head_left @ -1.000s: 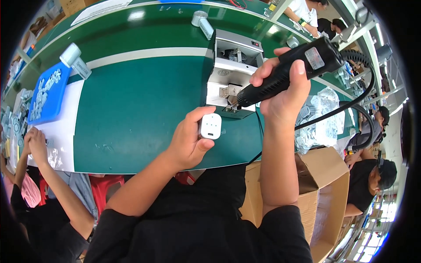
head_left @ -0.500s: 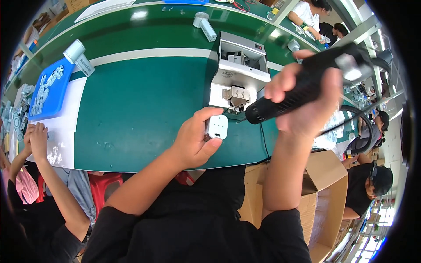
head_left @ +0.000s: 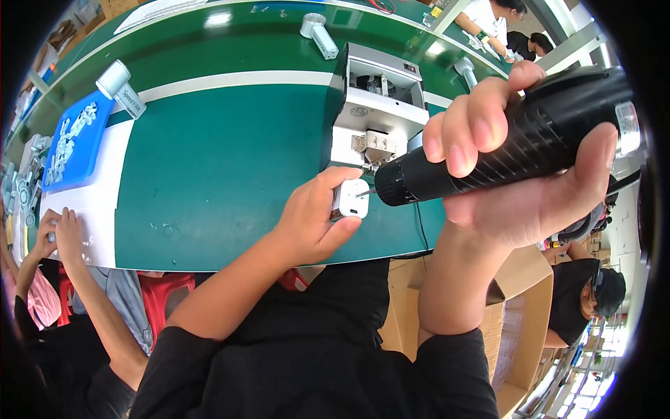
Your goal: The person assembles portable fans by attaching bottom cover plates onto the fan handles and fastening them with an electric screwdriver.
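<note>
My left hand (head_left: pixel 312 215) is closed round a small white housing with rounded corners (head_left: pixel 353 205), its end face turned to the right. That face has small holes and a dark slot; the rest of it is hidden in my palm. My right hand (head_left: pixel 513 209) grips a thick black electric screwdriver (head_left: pixel 534 146), held nearly level and pointing left. Its thin bit (head_left: pixel 367 191) meets the housing's end face, at or in one of the holes. A grey and black screw feeder (head_left: pixel 380 115) stands just beyond both hands.
Handheld fans (head_left: pixel 122 91) (head_left: pixel 319 36) lie on the green table (head_left: pixel 223 174). At left, a blue tray (head_left: pixel 77 157) holds small pale parts, near a co-worker's hands (head_left: pixel 64 234). An open cardboard box (head_left: pixel 523 335) stands below right. A black cable hangs over the table's front edge.
My right hand has brought the screwdriver in, so its bit now meets the housing's end face instead of pointing from a gap. My left hand has shifted slightly right, still holding the housing.
</note>
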A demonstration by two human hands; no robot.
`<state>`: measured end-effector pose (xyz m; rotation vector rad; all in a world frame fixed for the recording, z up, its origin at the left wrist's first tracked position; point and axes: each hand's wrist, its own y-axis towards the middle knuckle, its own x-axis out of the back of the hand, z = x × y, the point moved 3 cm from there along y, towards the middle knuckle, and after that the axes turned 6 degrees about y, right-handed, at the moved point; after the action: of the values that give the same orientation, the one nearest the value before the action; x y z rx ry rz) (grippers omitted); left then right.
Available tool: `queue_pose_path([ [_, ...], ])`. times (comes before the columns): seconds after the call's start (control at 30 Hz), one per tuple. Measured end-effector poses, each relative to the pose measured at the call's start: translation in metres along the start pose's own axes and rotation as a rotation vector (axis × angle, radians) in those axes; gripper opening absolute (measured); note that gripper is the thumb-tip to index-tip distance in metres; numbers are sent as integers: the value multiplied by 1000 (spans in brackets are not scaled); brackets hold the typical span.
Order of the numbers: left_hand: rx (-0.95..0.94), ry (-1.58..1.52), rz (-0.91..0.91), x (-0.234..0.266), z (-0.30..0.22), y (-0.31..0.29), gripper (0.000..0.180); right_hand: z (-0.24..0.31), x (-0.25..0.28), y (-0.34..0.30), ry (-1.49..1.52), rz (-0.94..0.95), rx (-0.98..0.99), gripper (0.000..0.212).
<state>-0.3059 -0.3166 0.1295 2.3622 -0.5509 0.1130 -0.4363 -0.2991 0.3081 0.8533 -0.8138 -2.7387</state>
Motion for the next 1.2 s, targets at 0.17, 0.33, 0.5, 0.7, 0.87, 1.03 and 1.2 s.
queue_pose_path([
  [0.17,-38,49,-8,1,0,0,49,0,-14,-9,-207,-93,15,73],
  [0.33,-49,61,-12,1,0,0,50,1,-11,-8,-144,108,5,78],
  [0.5,80,14,-37,4,-2,-2,54,-4,37,0,-177,-108,176,66],
  [0.7,125,15,26,6,1,-4,64,-42,69,3,-409,-322,138,44],
  [0.87,120,0,17,7,1,-5,64,-47,77,1,-391,-355,125,41],
  [1.03,145,-15,15,9,3,-7,64,-50,67,-1,-432,-300,-10,39],
  [1.2,135,-28,24,8,-1,-4,65,-8,32,-1,-166,-217,111,60],
])
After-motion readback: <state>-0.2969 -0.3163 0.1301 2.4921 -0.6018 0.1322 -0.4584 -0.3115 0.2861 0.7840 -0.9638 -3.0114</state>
